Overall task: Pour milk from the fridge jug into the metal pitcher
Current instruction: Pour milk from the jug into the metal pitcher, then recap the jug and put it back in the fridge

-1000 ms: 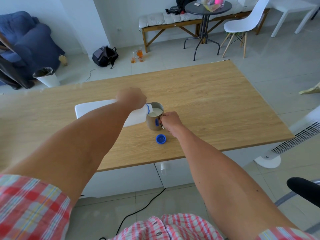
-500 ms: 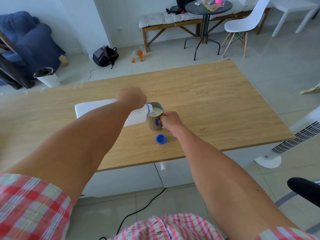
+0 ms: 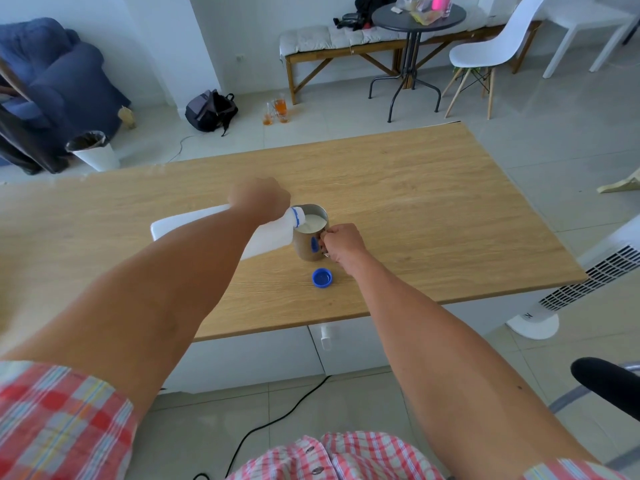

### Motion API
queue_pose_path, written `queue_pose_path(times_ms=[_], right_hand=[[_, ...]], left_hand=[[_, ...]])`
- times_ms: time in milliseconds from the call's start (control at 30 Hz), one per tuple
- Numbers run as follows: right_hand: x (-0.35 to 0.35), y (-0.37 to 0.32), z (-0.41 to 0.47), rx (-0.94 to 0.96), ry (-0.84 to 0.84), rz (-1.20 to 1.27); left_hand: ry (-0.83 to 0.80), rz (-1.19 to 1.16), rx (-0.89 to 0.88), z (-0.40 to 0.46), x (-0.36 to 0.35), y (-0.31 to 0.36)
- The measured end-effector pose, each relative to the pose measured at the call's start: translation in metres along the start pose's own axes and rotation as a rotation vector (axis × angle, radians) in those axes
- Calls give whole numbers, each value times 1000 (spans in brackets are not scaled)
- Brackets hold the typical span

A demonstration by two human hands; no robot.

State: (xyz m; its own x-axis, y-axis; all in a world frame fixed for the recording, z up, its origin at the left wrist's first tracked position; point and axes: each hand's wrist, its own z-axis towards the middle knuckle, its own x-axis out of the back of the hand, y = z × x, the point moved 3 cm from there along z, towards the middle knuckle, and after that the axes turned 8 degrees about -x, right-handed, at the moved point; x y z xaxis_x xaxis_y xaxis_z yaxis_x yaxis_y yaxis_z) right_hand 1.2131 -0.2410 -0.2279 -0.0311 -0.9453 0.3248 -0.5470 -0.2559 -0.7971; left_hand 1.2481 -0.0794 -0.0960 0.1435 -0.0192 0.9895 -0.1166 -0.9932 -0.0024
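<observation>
Head view shows our left hand curled round the white plastic jug, tipped nearly flat with its spout over the metal pitcher on the bench; our right hand grips the pitcher's handle; a blue cap lies just beside. We judge the jug light but squashy, best held near its neck; the filling pitcher, rigid and slick, by its handle. Against the earlier frames, nothing visibly differs.
</observation>
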Motion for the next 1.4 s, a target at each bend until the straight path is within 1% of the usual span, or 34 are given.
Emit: queue_pose_path(times_ms=[100, 200, 300, 367, 433, 567, 700, 800, 933, 1033, 1100, 1167, 1267, 1400], right_hand=[[3, 1, -11, 11, 42, -33], [6, 8, -25, 82, 145, -72], [2, 21, -50, 112, 232, -47], [-2, 36, -65, 132, 287, -103], [-9, 52, -70, 131, 288, -202], [-26, 70, -66, 144, 223, -451], [-33, 73, -61, 155, 237, -578], [-35, 75, -61, 172, 231, -537], [-37, 71, -75, 233, 213, -280], [-37, 47, -96, 334, 199, -86], [-33, 18, -110, 438, 229, -22], [-29, -16, -122, 548, 273, -7], [-25, -67, -131, 683, 260, -91], [-30, -122, -133, 783, 137, -278]], left_hand=[[22, -94, 48, -8, -5, -7], [49, -228, 116, -17, -14, -15], [82, -357, 174, -28, -21, -21], [116, -445, 209, -36, -22, -26], [164, -541, 242, -43, -19, -32], [285, -752, 327, -54, -13, -49], [446, -1036, 372, -64, -22, -67], [557, -1251, 387, -70, -36, -77], [645, -1401, 404, -82, -47, -74], [683, -1466, 414, -85, -52, -70], [696, -1469, 445, -86, -55, -69], [708, -1451, 452, -88, -58, -69], [727, -1430, 438, -91, -64, -71], [748, -1416, 435, -92, -66, -72]])
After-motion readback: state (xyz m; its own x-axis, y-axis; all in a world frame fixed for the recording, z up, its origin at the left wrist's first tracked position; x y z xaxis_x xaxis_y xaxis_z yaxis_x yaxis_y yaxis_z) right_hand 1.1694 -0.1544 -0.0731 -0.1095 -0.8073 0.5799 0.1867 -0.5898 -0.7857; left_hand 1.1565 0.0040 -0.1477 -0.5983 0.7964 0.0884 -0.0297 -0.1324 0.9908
